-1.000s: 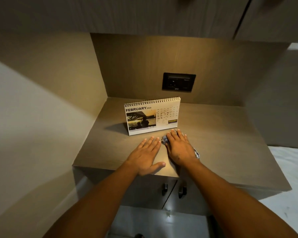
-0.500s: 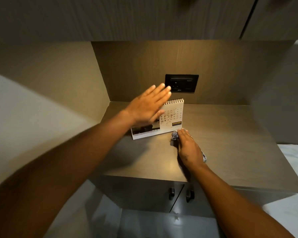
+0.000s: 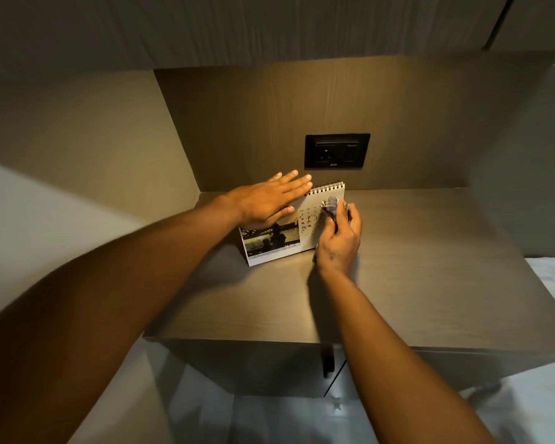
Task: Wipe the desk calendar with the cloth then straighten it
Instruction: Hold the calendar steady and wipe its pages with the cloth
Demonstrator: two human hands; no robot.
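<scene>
A white spiral-bound desk calendar with a dark photo on its left half stands near the back of the wooden table top. My left hand lies flat with fingers straight over the calendar's upper left part, hiding the month title. My right hand is closed around a bunched grey-blue cloth and presses it against the date grid on the calendar's right half.
A black wall socket sits on the back panel just above the calendar. Side walls close in the nook on the left and right. Cabinet doors with dark handles hang below the table's front edge. Pale bedding lies at the right.
My right hand has lifted the cloth off the table and brought it up onto the calendar's face. My left hand has come down onto the calendar's top left.
</scene>
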